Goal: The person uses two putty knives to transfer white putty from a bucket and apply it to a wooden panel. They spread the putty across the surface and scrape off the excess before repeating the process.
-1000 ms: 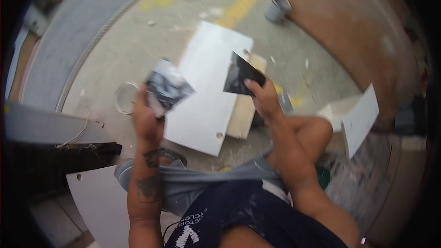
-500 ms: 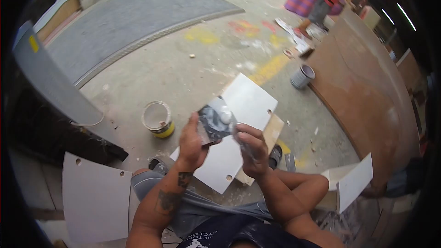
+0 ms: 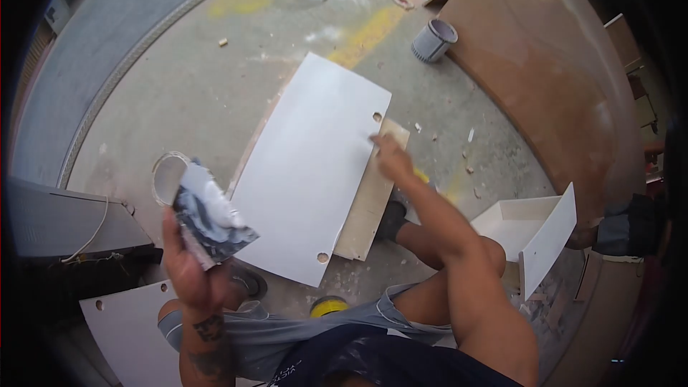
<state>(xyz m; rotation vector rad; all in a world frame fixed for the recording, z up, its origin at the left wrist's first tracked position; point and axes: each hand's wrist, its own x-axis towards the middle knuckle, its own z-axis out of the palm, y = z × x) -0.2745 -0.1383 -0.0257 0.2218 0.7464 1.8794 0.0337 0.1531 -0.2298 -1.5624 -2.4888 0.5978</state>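
My left hand [image 3: 192,272] grips a dark putty board [image 3: 195,216] from below, tilted, with a thick smear of white paste [image 3: 215,201] on its top. A flat white panel [image 3: 304,172] with a hole near two of its corners lies in front of me. My right hand [image 3: 393,159] is at the panel's right edge, just below the upper hole [image 3: 377,117]. Its fingers are curled with the index finger stretched toward the edge; anything in them is too blurred or hidden to make out. Under the panel sits a pale wooden piece [image 3: 365,218].
An open can [image 3: 169,175] stands behind the putty board, partly hidden. Another can [image 3: 434,41] stands by a large brown board [image 3: 530,79]. A white drawer-like piece [image 3: 527,215] is at right, another white panel [image 3: 136,330] at lower left. Small scraps litter the floor.
My hands have parted. The left has moved left and down with the putty board, and the right has gone from beside the board to the panel's right edge. The view has tilted downward.
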